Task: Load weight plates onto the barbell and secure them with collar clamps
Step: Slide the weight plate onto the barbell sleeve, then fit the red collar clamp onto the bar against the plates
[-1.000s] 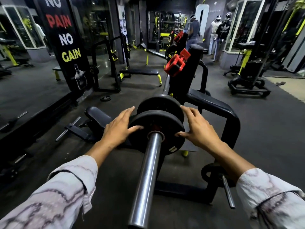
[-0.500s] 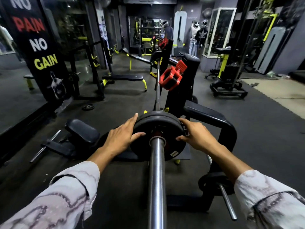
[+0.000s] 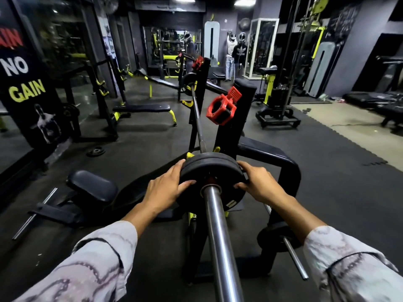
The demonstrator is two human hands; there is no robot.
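Note:
A steel barbell sleeve runs from the bottom of the view toward the rack. Two black weight plates sit together on it, pressed against each other. My left hand grips the near plate's left rim, thumb on its face. My right hand grips its right rim. A red collar clamp hangs on the black rack upright just beyond the plates. Another plate and a second red clamp are at the bar's far end.
A bench seat pad lies left of the bar. A black frame rail curves to the right, with a plate on a storage peg below my right forearm. A small plate lies on the floor. People stand at the far wall.
The near plate has slid along the sleeve until it meets the inner plate. Both hands moved forward with it, and my view has shifted to line up with the bar.

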